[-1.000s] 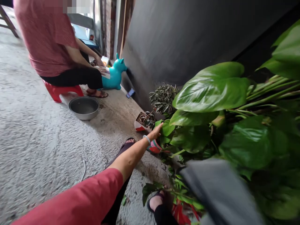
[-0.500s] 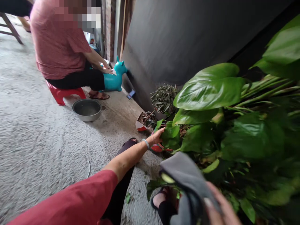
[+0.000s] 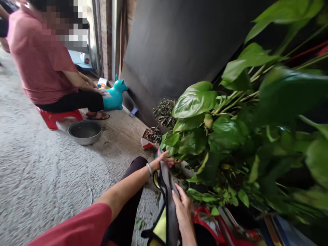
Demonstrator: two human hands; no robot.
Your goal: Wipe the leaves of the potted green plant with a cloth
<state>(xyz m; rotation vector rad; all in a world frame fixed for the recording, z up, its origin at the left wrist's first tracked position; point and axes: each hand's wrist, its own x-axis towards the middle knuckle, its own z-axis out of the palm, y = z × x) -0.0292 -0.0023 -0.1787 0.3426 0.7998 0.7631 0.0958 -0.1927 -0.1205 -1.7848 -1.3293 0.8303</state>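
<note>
A grey cloth (image 3: 169,191) with black edging and a yellow underside hangs upright in front of me. My right hand (image 3: 183,205) grips its right side, thumb against the grey face. At the cloth's top end is my left hand (image 3: 165,159), with a bracelet on the wrist and its fingers stretched out, apart from one another. Its fingertips reach to the lower leaves of a broad-leaved green plant (image 3: 194,102); whether they touch a leaf I cannot make out. Part of a pink and green pot (image 3: 159,152) shows behind the left hand.
A person in a pink shirt (image 3: 38,65) sits on a red stool (image 3: 60,118), hands on a turquoise animal toy (image 3: 114,97). Nearby stand a grey basin (image 3: 85,133) and a small planter (image 3: 147,143). Behind the plants leans a dark panel (image 3: 174,44). Red items (image 3: 207,218) lie lower right.
My right hand has brought the cloth up and left, so its top end is now at my left hand. The left hand has come slightly lower and its fingers show more. The view has shifted right.
</note>
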